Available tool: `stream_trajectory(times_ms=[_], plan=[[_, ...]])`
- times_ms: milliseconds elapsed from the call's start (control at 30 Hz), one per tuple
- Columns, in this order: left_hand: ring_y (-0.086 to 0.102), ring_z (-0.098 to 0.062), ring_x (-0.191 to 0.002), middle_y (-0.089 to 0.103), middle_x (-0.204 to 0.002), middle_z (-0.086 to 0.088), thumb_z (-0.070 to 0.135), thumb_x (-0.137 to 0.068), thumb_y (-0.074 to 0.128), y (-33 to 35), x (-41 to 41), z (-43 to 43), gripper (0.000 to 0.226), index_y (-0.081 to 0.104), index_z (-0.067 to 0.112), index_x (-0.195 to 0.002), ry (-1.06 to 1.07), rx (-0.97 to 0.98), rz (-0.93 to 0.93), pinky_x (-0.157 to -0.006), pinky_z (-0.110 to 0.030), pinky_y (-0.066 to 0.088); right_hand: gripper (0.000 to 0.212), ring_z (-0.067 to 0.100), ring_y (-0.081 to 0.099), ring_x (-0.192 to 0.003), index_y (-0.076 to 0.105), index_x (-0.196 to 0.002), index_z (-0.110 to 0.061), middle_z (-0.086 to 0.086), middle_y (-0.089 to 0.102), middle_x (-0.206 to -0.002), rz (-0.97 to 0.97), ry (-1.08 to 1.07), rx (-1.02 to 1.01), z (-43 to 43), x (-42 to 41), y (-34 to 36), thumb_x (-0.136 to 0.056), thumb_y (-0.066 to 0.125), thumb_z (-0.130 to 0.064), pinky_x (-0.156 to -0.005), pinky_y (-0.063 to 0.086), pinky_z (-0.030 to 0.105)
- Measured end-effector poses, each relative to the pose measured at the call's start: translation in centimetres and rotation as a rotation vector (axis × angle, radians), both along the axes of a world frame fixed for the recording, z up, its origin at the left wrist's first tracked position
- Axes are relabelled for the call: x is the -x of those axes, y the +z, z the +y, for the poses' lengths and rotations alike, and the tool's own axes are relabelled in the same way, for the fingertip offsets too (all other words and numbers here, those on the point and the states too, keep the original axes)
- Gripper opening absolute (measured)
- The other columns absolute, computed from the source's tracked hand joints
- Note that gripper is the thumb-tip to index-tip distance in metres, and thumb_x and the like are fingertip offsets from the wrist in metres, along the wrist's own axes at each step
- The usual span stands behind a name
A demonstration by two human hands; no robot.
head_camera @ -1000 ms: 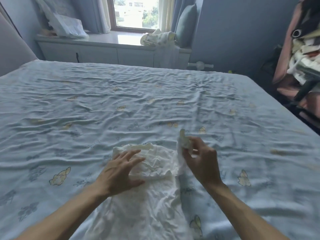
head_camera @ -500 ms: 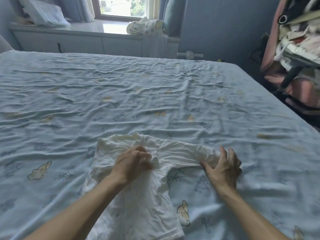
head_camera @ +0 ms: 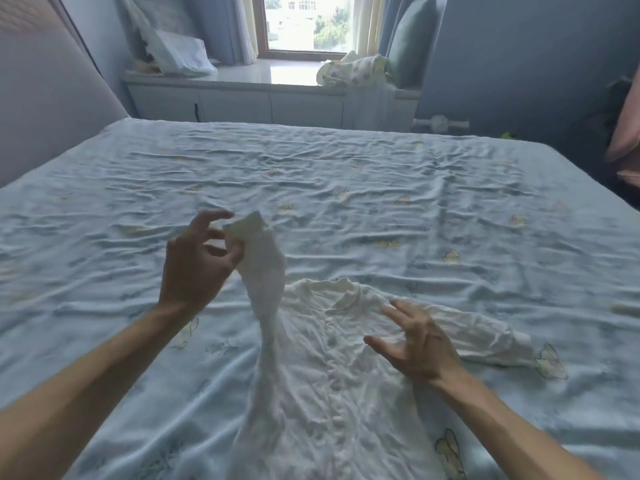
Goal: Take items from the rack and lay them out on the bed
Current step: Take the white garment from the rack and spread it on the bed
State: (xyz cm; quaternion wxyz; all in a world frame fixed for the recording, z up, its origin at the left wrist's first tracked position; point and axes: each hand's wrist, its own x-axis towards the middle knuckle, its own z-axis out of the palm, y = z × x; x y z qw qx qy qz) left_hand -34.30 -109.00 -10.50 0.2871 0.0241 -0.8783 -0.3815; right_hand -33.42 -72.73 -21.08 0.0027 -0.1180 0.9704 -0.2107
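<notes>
Since half a second ago left hand (head_camera: 197,265) has lifted a sleeve (head_camera: 263,268) of the white garment (head_camera: 332,375) | grip pinching its cuff at 11 o'clock | right hand (head_camera: 415,344) spread wide over the bed (head_camera: 381,202)

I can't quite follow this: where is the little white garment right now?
The white garment lies on the bed, low centre of the head view; the left hand lifts one sleeve.

White buttoned garment (head_camera: 332,386) lies crumpled on the blue bed (head_camera: 381,188), one sleeve lifted.
</notes>
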Motion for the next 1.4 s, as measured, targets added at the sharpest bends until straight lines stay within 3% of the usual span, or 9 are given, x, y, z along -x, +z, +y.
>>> stream_trajectory(times_ms=[200, 400, 500, 633, 767, 900, 967, 1133, 1400], plan=[[0.071, -0.024, -0.075, 0.071, -0.103, -0.003, 0.008, -0.086, 0.08, -7.9, -3.9, -11.8, 0.06, 0.068, 0.035, -0.139, 0.2, 0.226, -0.261, -0.076, -0.044, 0.06, 0.093, 0.018, 0.029, -0.156, 0.048, -0.155, -0.03, 0.0, 0.034, -0.168, -0.075, 0.07, -0.03, -3.4, 0.5, -0.7, -0.08, 0.062, -0.083, -0.126, 0.027, 0.039], [0.065, -0.034, -0.108, 0.061, -0.12, -0.006, 0.017, -0.091, 0.077, -16.7, -6.9, -14.1, 0.038, 0.077, 0.03, -0.128, 0.246, 0.266, -0.44, -0.091, -0.047, 0.056, 0.096, 0.02, 0.02, -0.159, 0.038, -0.16, -0.032, -0.001, 0.025, -0.171, -0.088, 0.085, -0.096, -4.0, -0.1, -2.3, -0.082, 0.057, -0.084, -0.128, 0.017, 0.041], [0.061, -0.034, -0.126, 0.056, -0.139, -0.009, 0.027, -0.093, 0.076, -17.0, -7.1, -15.0, 0.036, 0.076, 0.037, -0.127, 0.211, 0.215, -0.47, -0.107, -0.052, 0.052, 0.096, 0.021, 0.021, -0.159, 0.038, -0.16, -0.032, -0.001, 0.027, -0.171, -0.079, 0.089, -0.095, -3.8, -0.1, -2.7, -0.082, 0.056, -0.084, -0.128, 0.017, 0.04], [0.057, -0.035, -0.135, 0.054, -0.148, -0.011, 0.042, -0.08, 0.068, -13.4, -5.2, -14.1, 0.043, 0.078, 0.038, -0.122, 0.179, 0.338, -0.485, -0.111, -0.057, 0.047, 0.091, 0.022, 0.028, -0.157, 0.044, -0.158, -0.03, 0.002, 0.033, -0.169, -0.123, 0.121, -0.152, -4.1, 0.2, -1.5, -0.084, 0.059, -0.081, -0.127, 0.023, 0.04], [0.065, -0.019, -0.129, 0.066, -0.142, 0.0, 0.051, -0.081, 0.078, -8.5, -1.7, -5.4, 0.05, 0.074, 0.035, -0.129, -0.3, 0.25, -0.369, -0.113, -0.037, 0.048, 0.059, 0.023, 0.057, -0.134, 0.065, -0.138, -0.023, 0.003, 0.061, -0.146, -0.037, 0.23, -0.178, -5.1, 2.5, 1.8, -0.093, 0.066, -0.061, -0.109, 0.049, 0.042], [0.048, -0.006, -0.146, 0.057, -0.156, 0.009, 0.052, -0.086, 0.081, -10.5, 0.9, 4.8, 0.064, 0.063, 0.036, -0.145, -0.672, 0.28, -0.497, -0.122, -0.032, 0.038, 0.039, 0.026, 0.053, -0.14, 0.064, -0.142, -0.018, 0.003, 0.063, -0.146, 0.062, 0.449, -0.206, -7.3, 5.3, 2.1, -0.104, 0.062, -0.029, -0.114, 0.045, 0.042], [0.032, -0.01, -0.157, 0.046, -0.164, 0.004, 0.045, -0.089, 0.082, -12.8, 1.9, 6.4, 0.064, 0.06, 0.036, -0.148, -0.663, 0.249, -0.536, -0.128, -0.039, 0.029, 0.035, 0.023, 0.055, -0.135, 0.066, -0.138, -0.026, -0.001, 0.067, -0.139, 0.039, 0.483, -0.244, -7.8, 6.3, 1.0, -0.104, 0.06, -0.024, -0.112, 0.042, 0.04], [0.026, -0.013, -0.159, 0.043, -0.165, 0.006, 0.043, -0.091, 0.081, -17.1, 2.4, 6.0, 0.063, 0.057, 0.039, -0.15, -0.602, 0.187, -0.498, -0.13, -0.044, 0.025, 0.005, 0.022, 0.063, -0.104, 0.08, -0.092, -0.029, -0.004, 0.07, -0.097, 0.128, 0.425, -0.219, -7.4, 7.2, -0.7, -0.09, 0.075, -0.029, -0.097, 0.046, 0.041], [0.015, -0.008, -0.162, 0.031, -0.171, 0.013, 0.055, -0.095, 0.069, -18.9, 2.3, 5.8, 0.061, 0.05, 0.047, -0.153, -0.579, 0.291, -0.456, -0.133, -0.041, 0.011, 0.017, 0.021, 0.062, -0.081, 0.075, -0.074, -0.022, -0.005, 0.073, -0.082, 0.316, 0.364, -0.038, -5.2, 5.7, -1.2, -0.086, 0.078, -0.01, -0.078, 0.051, 0.041]])
